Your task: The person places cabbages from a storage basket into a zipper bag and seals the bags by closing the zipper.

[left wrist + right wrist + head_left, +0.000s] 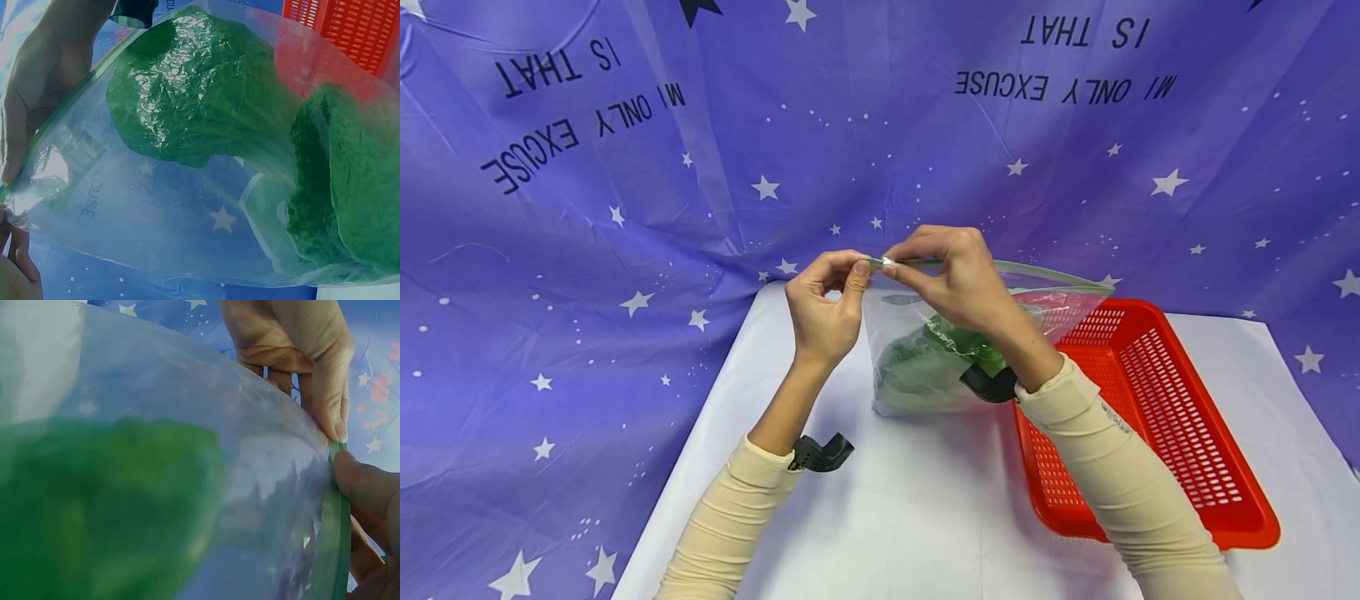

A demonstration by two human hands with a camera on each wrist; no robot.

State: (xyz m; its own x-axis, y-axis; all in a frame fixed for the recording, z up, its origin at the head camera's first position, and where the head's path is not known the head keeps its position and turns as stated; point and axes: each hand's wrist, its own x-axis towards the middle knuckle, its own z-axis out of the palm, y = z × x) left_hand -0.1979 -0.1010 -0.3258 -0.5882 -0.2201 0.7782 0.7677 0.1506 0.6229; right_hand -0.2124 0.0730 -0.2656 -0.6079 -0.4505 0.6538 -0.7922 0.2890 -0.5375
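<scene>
A clear zip bag (895, 333) with a green seal strip hangs upright over the white table. Inside it are green leafy vegetables (187, 87), like lettuce, seen through the plastic. My left hand (827, 308) pinches the bag's top left corner between thumb and fingers. Right beside it, my right hand (958, 275) pinches the same green strip (340, 519), thumb and fingertips close to the left thumb. From there the strip runs right to the far corner, where the mouth edges look slightly apart.
A red perforated plastic basket (1195, 400) stands on the white-clothed table (910, 517) at the right, partly behind the bag and right forearm. Purple star-printed cloth (625, 208) hangs behind and at the left. Black wrist mounts (823, 452) jut from both cuffs.
</scene>
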